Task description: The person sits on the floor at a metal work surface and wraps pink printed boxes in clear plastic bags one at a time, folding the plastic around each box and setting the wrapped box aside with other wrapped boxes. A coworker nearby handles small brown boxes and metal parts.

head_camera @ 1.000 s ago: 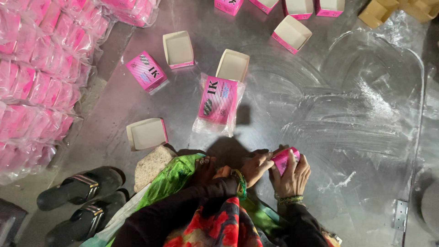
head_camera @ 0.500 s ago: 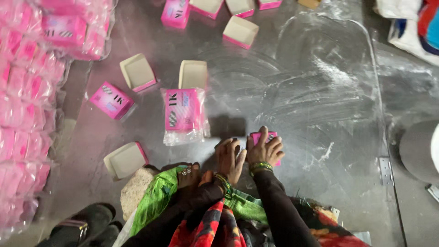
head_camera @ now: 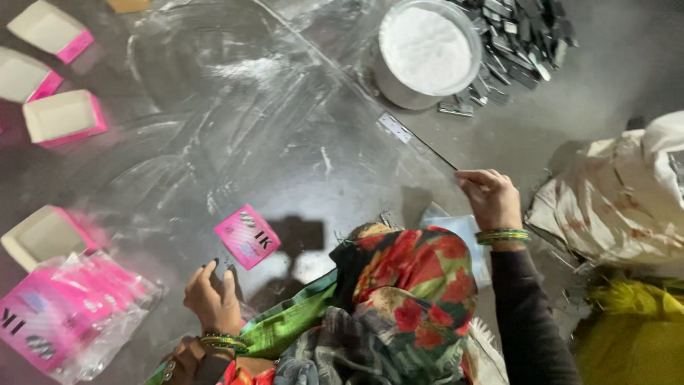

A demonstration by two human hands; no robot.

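A small closed pink box (head_camera: 247, 237) lies on the clear plastic sheet (head_camera: 285, 128) that covers the grey floor, with neither hand on it. My left hand (head_camera: 211, 299) rests low on the sheet just left of and below the box, fingers apart and holding nothing. My right hand (head_camera: 490, 197) is stretched out to the right, at the sheet's edge. Its fingertips are drawn together and point left; I cannot make out anything between them. A flowered cloth over my knee (head_camera: 413, 299) hides the floor between my hands.
A metal bowl of white powder (head_camera: 426, 50) stands at the top, beside a heap of dark metal pieces (head_camera: 531, 32). Open pink-and-white boxes (head_camera: 64, 117) lie at the left. A clear bag of pink packets (head_camera: 64, 314) is lower left, a stained white sack (head_camera: 627, 199) at right.
Both hands held the pink box before; it now lies free on the sheet. My right hand has swung out to the right, and the view has turned right with it.
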